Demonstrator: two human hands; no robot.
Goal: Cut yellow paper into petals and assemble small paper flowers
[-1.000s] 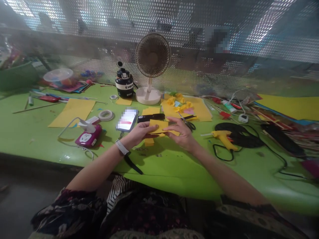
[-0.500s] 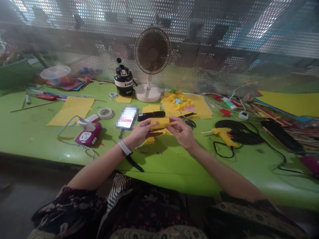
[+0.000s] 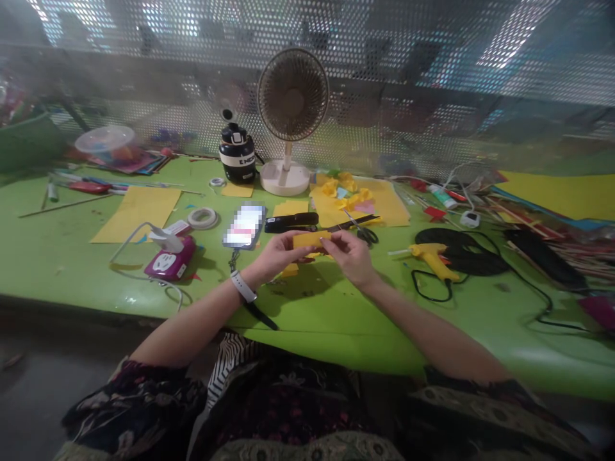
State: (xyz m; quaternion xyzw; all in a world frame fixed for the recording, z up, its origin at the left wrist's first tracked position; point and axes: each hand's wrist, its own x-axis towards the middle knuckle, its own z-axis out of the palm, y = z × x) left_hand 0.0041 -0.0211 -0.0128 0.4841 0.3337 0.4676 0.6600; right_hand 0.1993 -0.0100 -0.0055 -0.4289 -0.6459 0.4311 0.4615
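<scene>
A small piece of yellow paper (image 3: 310, 239) is held up over the table between my two hands. My left hand (image 3: 277, 254) is closed on its left end, with the thumb along the lower edge. My right hand (image 3: 353, 256) pinches the right end between thumb and fingers. Under the hands lie more yellow paper scraps (image 3: 289, 270), partly hidden. Just beyond them are a black stapler (image 3: 291, 222) and, to the right, a pair of scissors (image 3: 368, 235). A phone (image 3: 245, 225) with a lit screen lies beyond my left hand.
On the green table (image 3: 327, 320), a yellow glue gun (image 3: 432, 257) with a black cord lies right. A purple power socket (image 3: 169, 258) and a tape roll (image 3: 202, 218) are left. A fan (image 3: 286, 176), a black bottle (image 3: 237, 157) and yellow paper flowers (image 3: 348, 186) stand or lie behind.
The yellow paper has turned and shifted slightly right, now looking narrower. My fingers have moved a little along it, and both hands still hold it.
</scene>
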